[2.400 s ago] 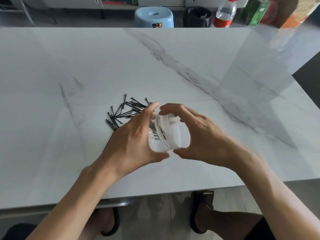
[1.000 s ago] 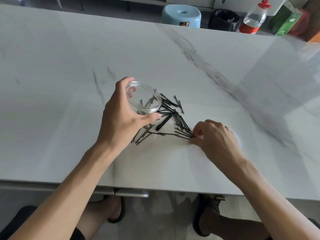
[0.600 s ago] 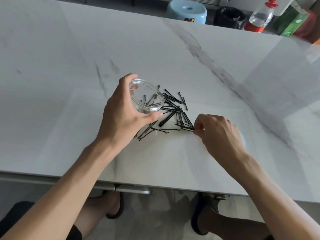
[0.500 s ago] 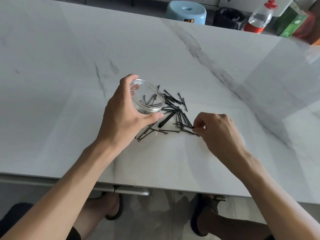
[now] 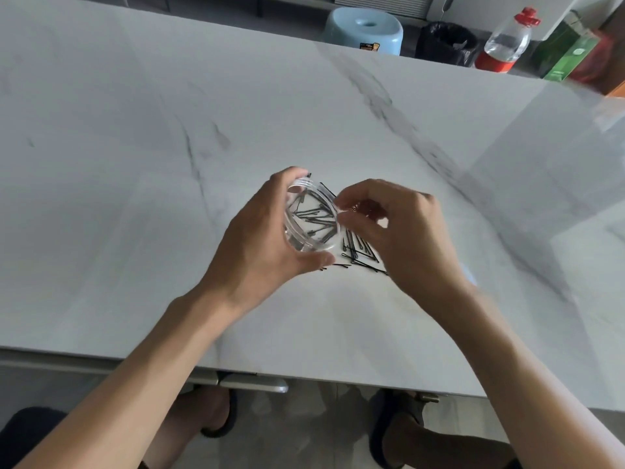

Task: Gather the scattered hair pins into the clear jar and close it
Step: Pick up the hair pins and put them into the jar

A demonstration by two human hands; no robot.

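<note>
My left hand (image 5: 257, 252) grips the clear jar (image 5: 311, 218) just above the table, tilted with its open mouth facing right. Several black hair pins show inside or through it. My right hand (image 5: 406, 238) is at the jar's rim, thumb and fingertips pinched together on what looks like a few hair pins. Loose black hair pins (image 5: 358, 253) lie on the white marble table (image 5: 169, 164) under and between both hands, partly hidden by them. A faint clear disc, possibly the lid (image 5: 469, 274), lies just right of my right wrist.
Beyond the table's far edge stand a light blue stool (image 5: 367, 30), a black bin (image 5: 446, 42), a plastic bottle with a red cap (image 5: 504, 45) and a green box (image 5: 571, 49). The table's near edge runs just below my forearms.
My right hand lifted from the pile of pins to the jar's mouth. My left hand tilted the jar and brought it right, towards the right hand.
</note>
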